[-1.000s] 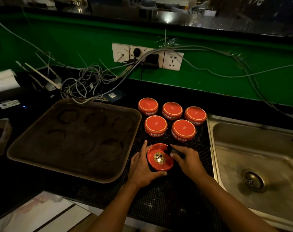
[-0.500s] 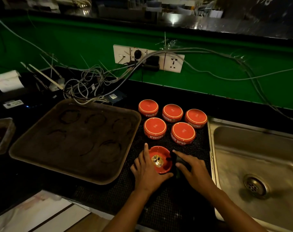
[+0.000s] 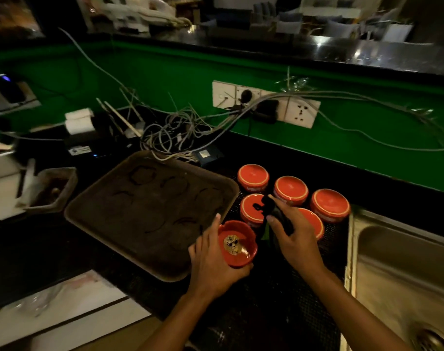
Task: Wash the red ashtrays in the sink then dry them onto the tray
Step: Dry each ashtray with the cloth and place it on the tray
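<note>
Left hand [image 3: 213, 262]: curled round the near and left rim of an upright red ashtray [image 3: 237, 244], thumb under the near edge, fingers up the left side; firm hold, bowl facing up, pale crest printed on its floor. Right hand [image 3: 295, 236]: just right of that bowl, fingers and thumb closed on a dark object [image 3: 275, 214], too dim to identify, its far tip overlapping an upturned ashtray. Held ashtray: over the black mesh mat [image 3: 279, 312], whether lifted or resting cannot be told. Beyond the grip: five ashtrays [image 3: 253, 177] set upside down in two rows on the mat, close together; the two nearest partly covered by the right hand and its object. Left of the grip: brown tray [image 3: 129, 224], its right rim just beside the left fingers, dark ring marks on its floor, bearing no ashtrays. Right of the grip: steel sink [image 3: 403, 269], past the mat edge, drain at the lower corner of view. Farther left: small brown tub [image 3: 51, 188] and a receipt printer [image 3: 81, 138] with paper roll. Far side, against the green wall: socket strip [image 3: 266, 105] and a tangle of grey cables [image 3: 175, 135] trailing onto the tray's far rim.
</note>
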